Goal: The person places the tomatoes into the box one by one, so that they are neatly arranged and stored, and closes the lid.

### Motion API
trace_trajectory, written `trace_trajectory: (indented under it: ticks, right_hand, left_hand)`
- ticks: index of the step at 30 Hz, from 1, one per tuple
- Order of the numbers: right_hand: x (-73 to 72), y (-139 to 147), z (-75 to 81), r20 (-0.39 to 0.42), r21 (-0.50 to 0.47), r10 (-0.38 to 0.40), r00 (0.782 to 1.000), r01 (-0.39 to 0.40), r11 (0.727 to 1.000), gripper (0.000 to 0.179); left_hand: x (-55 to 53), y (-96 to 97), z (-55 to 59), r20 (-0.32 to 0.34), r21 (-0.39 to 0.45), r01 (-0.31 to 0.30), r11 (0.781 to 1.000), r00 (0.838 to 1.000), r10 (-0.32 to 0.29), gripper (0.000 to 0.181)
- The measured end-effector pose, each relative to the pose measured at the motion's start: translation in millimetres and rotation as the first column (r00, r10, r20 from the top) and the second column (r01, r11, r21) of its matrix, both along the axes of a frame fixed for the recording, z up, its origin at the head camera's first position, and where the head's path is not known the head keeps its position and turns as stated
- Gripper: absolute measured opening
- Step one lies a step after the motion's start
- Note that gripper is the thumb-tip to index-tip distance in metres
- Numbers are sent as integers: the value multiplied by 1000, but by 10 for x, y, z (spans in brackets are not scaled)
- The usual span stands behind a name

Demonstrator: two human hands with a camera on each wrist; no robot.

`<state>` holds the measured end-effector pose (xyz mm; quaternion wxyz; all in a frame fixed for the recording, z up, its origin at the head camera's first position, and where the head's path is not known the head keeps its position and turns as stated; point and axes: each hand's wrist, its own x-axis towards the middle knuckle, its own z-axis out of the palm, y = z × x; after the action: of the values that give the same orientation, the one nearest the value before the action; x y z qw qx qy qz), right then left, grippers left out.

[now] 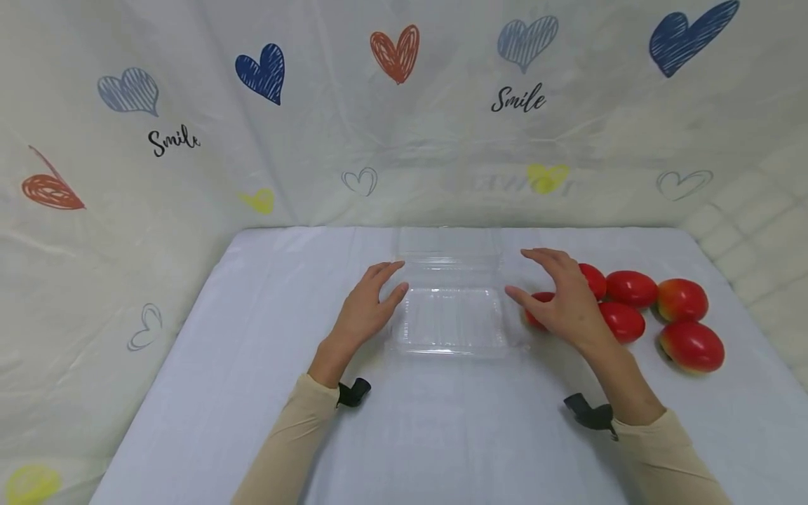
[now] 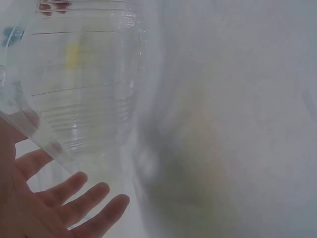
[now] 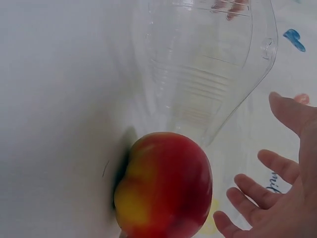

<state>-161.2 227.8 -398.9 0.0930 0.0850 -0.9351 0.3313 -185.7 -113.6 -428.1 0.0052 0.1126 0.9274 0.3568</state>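
Note:
A clear plastic clamshell container (image 1: 453, 349) lies on the table between my two hands, its lid folded back at the far side. My left hand (image 1: 365, 308) hovers at the container's left edge, fingers spread; in the left wrist view its fingertips are close to the clear wall (image 2: 84, 84). On the other side my right hand (image 1: 571, 308) is held with thumb and fingers apart, holding nothing. Below it is a shiny red fruit (image 1: 541, 322), partly hidden by the hand. The right wrist view shows a round red fruit (image 3: 166, 183) with a yellow patch, near the fingertips.
More red fruits with yellowish patches, among them one at the back (image 1: 682, 300) and one in front (image 1: 693, 346), lie grouped at the right. A white cloth (image 1: 221, 400) covers the table. Behind it hangs a curtain (image 1: 442, 140) printed with hearts.

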Motion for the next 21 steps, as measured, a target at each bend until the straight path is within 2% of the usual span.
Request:
trace_trajectory:
  ticks: [8,21]
  right_hand:
    - [47,39,4,5,-1,4,1000,-4,1000,77]
    - [134,126,-56,-23,-23,-29,999,28,999,75]
  left_hand:
    - [-11,-17,-12,47,66,17,998,999,-20,52]
    - [-23,-62,-67,61,132,45,990,997,-54,52]
